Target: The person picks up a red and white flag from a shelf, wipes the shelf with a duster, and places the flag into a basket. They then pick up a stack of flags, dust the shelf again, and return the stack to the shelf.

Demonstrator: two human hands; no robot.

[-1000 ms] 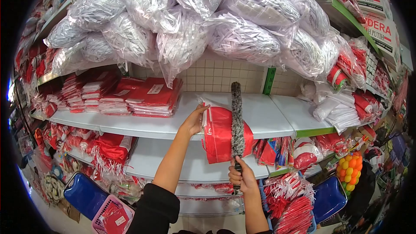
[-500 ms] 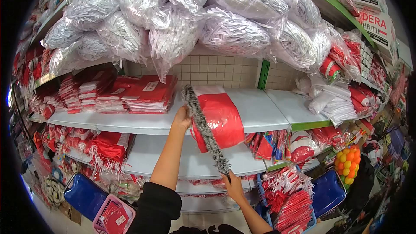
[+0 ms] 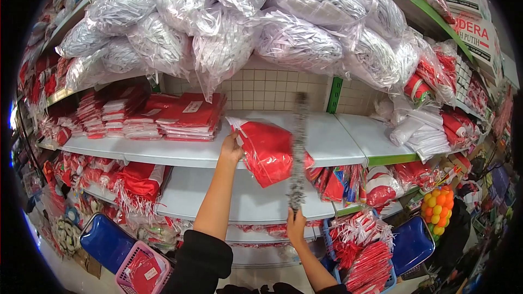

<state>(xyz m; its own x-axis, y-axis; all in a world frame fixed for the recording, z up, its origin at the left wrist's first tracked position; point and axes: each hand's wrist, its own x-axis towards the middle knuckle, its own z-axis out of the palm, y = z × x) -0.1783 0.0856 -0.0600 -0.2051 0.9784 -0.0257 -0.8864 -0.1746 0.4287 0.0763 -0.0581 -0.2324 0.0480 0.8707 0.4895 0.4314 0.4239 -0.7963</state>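
My left hand pinches the left edge of a clear plastic packet of red and white cloth, held tilted in front of the upper shelf's edge. In my right hand is the lower end of a long grey fluffy duster, its fingers wrapped round the handle. The duster stands nearly upright and is blurred by motion. It overlaps the right part of the packet in this view. Left of the packet, stacks of similar red packets lie on the pale shelf.
Bags of shredded white strips bulge over the shelf from above. White rolled packets lie at the right. Below stand a pink basket on the left and a blue basket of red and white goods on the right.
The duster has swung from a leftward slant across the packet to upright at its right. The packet has tilted and its white part is less visible. My left hand keeps its hold.
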